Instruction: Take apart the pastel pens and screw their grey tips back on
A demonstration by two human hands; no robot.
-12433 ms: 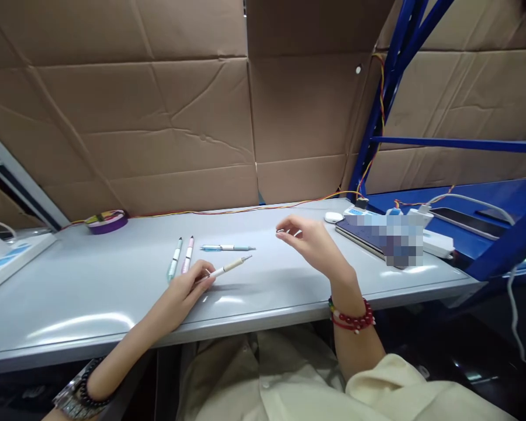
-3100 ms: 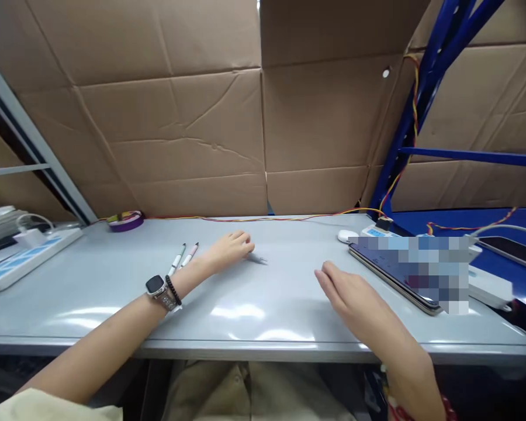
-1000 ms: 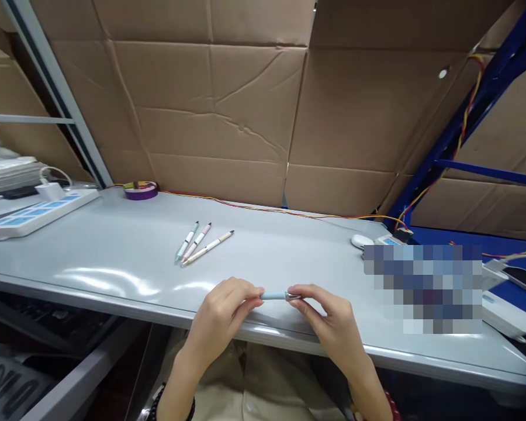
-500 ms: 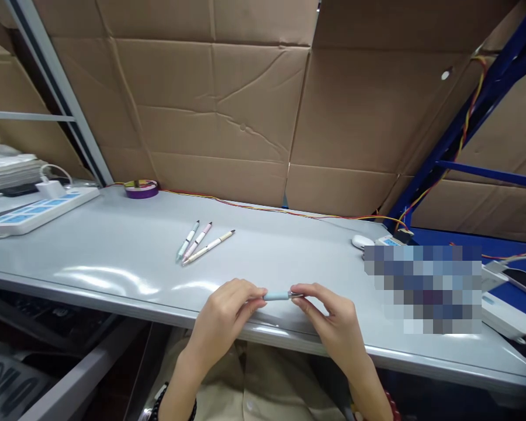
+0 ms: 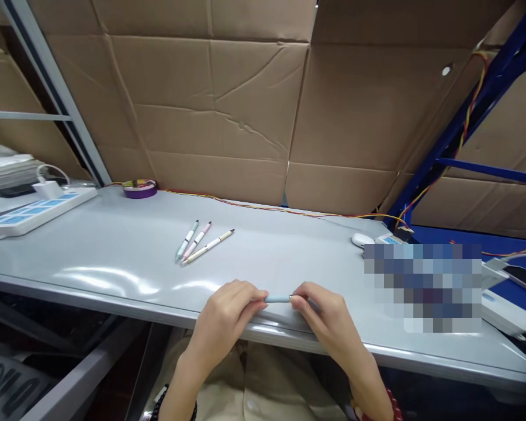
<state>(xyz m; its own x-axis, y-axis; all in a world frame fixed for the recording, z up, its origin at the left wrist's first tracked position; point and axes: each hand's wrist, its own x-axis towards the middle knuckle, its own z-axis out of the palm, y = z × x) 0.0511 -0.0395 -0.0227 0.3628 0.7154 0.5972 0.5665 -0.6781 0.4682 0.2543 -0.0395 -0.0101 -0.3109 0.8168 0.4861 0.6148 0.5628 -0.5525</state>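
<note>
Both my hands hold one light blue pen (image 5: pixel 277 299) level, just above the near edge of the grey table (image 5: pixel 114 263). My left hand (image 5: pixel 230 307) pinches the pen's left end with closed fingers. My right hand (image 5: pixel 322 313) pinches its right end, where a metal part shows. Only the short middle of the pen is visible between my fingertips. Farther back lie three pens side by side: a green one (image 5: pixel 186 240), a pink one (image 5: pixel 200 235) and a cream one (image 5: pixel 208 247).
A purple tape roll (image 5: pixel 139 188) sits at the back left near a white power strip (image 5: pixel 30 210). A red and yellow wire (image 5: pixel 254 206) runs along the cardboard wall (image 5: pixel 228 105). A white mouse (image 5: pixel 362 240), a blurred device and a blue rack (image 5: pixel 477 88) stand to the right.
My left hand took the blue pen from farther back and both hands brought it to the near table edge. In the last second the hands closed in slightly and sank a little.
</note>
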